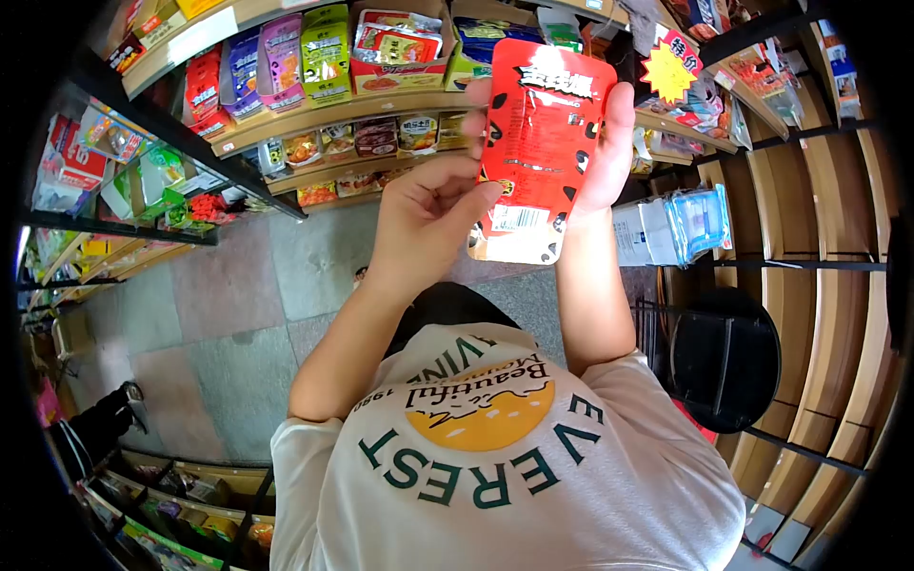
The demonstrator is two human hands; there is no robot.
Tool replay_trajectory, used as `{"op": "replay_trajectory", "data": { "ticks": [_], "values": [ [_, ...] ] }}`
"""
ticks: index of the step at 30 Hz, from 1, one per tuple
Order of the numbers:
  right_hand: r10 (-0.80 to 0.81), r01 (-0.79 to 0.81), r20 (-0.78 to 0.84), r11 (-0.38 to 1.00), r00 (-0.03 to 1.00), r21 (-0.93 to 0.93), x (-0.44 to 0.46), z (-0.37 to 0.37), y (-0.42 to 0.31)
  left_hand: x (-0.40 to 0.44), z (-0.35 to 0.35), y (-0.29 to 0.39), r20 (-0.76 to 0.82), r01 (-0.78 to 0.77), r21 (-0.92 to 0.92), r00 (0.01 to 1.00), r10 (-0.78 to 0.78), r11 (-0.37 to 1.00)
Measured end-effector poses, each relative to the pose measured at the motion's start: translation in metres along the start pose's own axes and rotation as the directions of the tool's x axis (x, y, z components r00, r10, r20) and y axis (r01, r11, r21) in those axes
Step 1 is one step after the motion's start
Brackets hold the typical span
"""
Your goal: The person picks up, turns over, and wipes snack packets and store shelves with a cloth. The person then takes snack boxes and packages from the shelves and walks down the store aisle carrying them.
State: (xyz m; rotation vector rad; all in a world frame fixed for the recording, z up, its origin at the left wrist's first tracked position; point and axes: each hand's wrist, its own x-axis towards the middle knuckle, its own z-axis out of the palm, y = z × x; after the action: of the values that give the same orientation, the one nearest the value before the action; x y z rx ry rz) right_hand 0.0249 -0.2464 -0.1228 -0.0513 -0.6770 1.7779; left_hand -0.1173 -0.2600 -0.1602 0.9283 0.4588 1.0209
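Note:
A red snack pouch [535, 143] with white lettering, black spots and a barcode near its pale lower end is held up before me, its printed back toward the camera. My right hand [609, 157] cradles it from behind, thumb along the right edge and fingertips showing past the left edge. At the lower left edge my left hand [428, 214] is closed, its thumb on the pouch's front; the fingers curl inward and are partly hidden. Just beyond the pouch stands a shelf [324, 112] lined with boxes of colourful packets.
Lower shelf packets [419, 133] lie beyond my hands. On the right are wooden shelf tiers [781, 190], a blue-and-white stack of packs [671, 228] and a black round stool [725, 360]. Tiled floor [228, 285] stretches left, where another person's dark-clothed leg [95, 419] shows.

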Motion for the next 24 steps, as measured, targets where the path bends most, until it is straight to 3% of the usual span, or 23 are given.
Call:
{"op": "replay_trajectory", "data": {
  "ticks": [12, 24],
  "values": [
    [-0.024, 0.019, -0.058, 0.997, 0.998, -0.075, -0.004, 0.006, 0.000, -0.001, 0.000, 0.004, 0.058, 0.004, 0.025, 0.998, -0.005, 1.000],
    [-0.025, 0.022, -0.042, 0.998, 0.999, -0.060, 0.006, 0.004, 0.008, -0.008, -0.006, 0.017, -0.017, 0.084, 0.051, 0.996, -0.083, 0.995]
  ]
}}
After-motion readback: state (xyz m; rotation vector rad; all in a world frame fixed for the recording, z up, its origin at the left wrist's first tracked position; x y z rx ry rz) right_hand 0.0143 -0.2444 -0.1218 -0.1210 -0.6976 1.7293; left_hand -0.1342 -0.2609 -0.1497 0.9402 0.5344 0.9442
